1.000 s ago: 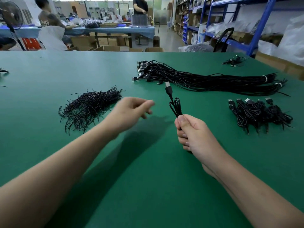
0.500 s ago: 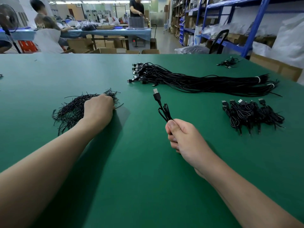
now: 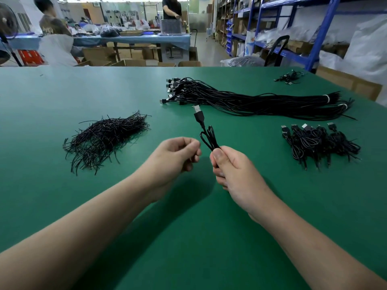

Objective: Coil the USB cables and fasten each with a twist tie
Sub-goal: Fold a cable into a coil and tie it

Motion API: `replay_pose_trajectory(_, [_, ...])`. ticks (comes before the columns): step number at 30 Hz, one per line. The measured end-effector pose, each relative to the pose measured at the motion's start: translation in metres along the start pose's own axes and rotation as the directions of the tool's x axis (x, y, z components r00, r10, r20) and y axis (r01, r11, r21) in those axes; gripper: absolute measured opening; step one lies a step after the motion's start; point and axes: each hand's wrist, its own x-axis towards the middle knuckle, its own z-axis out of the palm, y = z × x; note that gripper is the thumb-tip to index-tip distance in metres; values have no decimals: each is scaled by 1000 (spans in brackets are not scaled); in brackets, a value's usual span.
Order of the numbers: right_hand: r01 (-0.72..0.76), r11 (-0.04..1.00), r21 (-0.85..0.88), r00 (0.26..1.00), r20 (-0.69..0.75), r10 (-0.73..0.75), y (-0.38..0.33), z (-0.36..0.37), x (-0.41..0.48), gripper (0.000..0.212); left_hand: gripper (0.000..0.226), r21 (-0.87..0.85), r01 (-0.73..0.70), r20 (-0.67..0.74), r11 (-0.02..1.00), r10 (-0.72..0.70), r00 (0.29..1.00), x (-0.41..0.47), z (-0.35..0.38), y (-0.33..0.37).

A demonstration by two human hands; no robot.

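Observation:
My right hand [image 3: 234, 170] grips a coiled black USB cable [image 3: 209, 139] above the green table [image 3: 52, 93]. The cable's loops and plug stick up past my thumb. My left hand [image 3: 176, 155] hovers just left of the coil with fingertips pinched on a thin black twist tie that is mostly hidden in the fingers. The loose pile of black twist ties [image 3: 106, 137] lies to the left. A long bundle of uncoiled USB cables [image 3: 251, 101] lies behind the coil, and a heap of coiled, tied cables [image 3: 318, 143] sits at the right.
A few more cables [image 3: 290, 77] lie near the table's far right corner. Beyond the table are blue shelving [image 3: 314, 38], cardboard boxes and people at another workbench [image 3: 134, 38].
My left hand has left the twist tie pile and come back beside the coil with its fingers pinched. My right hand has kept its grip on the coiled cable.

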Motion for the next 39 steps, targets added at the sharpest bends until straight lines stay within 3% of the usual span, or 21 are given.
replay_pose_trajectory(5, [58, 987, -151, 998, -25, -62, 1, 1, -1, 35, 15, -131, 33, 34, 991, -29, 999, -14, 6, -5])
replay_pose_trajectory(11, [25, 990, -137, 999, -39, -31, -3, 1, -4, 34, 21, -221, 64, 72, 973, -49, 996, -23, 5, -9])
replay_pose_trajectory(19, [-2, 998, -70, 998, -67, -3, 0, 3, -3, 39, 25, -205, 10, 119, 979, 15, 993, -23, 1, -12])
replay_pose_trajectory(23, [-16, 999, -30, 998, -59, 14, 5, 3, -1, 37, 41, -221, -26, 135, 975, 57, 989, -23, 3, -11])
replay_pose_trajectory(33, [20, 1000, -14, 1000, -21, -20, 4, 4, -1, 37, 25, -333, 43, 165, 942, 14, 986, -19, -3, -16])
replay_pose_trajectory(37, [15, 999, -30, 1000, -17, -16, 4, 5, -1, 36, 19, -293, 42, 170, 955, 8, 985, -19, -4, -14])
replay_pose_trajectory(39, [4, 1000, 5, 1000, -21, -4, 4, 3, -1, 36, 17, -140, -29, 108, 990, 44, 993, -16, -10, -12])
